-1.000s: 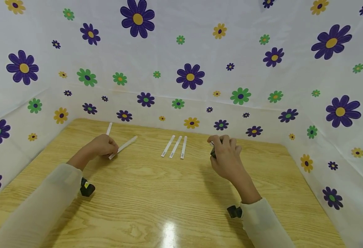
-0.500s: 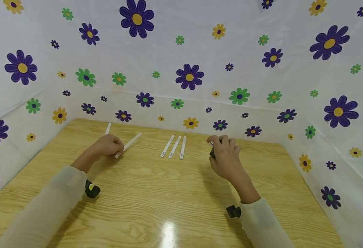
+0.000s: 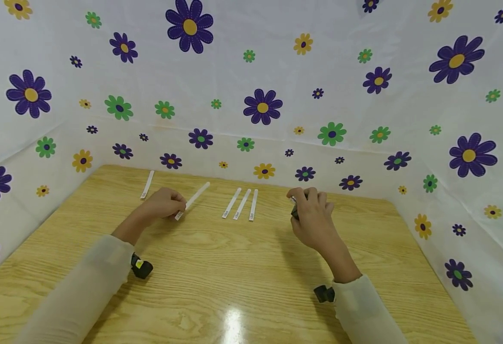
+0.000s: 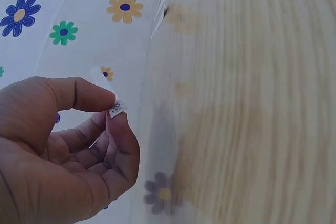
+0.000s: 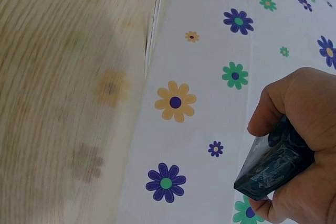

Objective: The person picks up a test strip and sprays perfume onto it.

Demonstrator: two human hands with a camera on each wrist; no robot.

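Note:
My left hand (image 3: 164, 203) pinches a white paper test strip (image 3: 200, 192) near its printed end, between thumb and index finger. The strip slants up and away to the right, over the table. In the left wrist view its small dark print (image 4: 116, 108) shows beside the fingertips. My right hand (image 3: 315, 219) grips a dark, angular glass perfume bottle (image 5: 278, 158), its thick clear edge visible in the right wrist view. The fingers cover much of the bottle, and the index finger lies over its silvery top. Three similar strips (image 3: 242, 204) lie side by side between the hands.
Another white strip (image 3: 147, 185) lies at the far left of the wood-grain table (image 3: 217, 267). White flower-print sheeting (image 3: 225, 71) rises along the back and both sides. Black wrist cameras (image 3: 142, 268) hang below each cuff.
My left hand has moved to the right with its strip, toward the three lying strips. The far-left strip is now fully uncovered. My right hand and the bottle have stayed in place.

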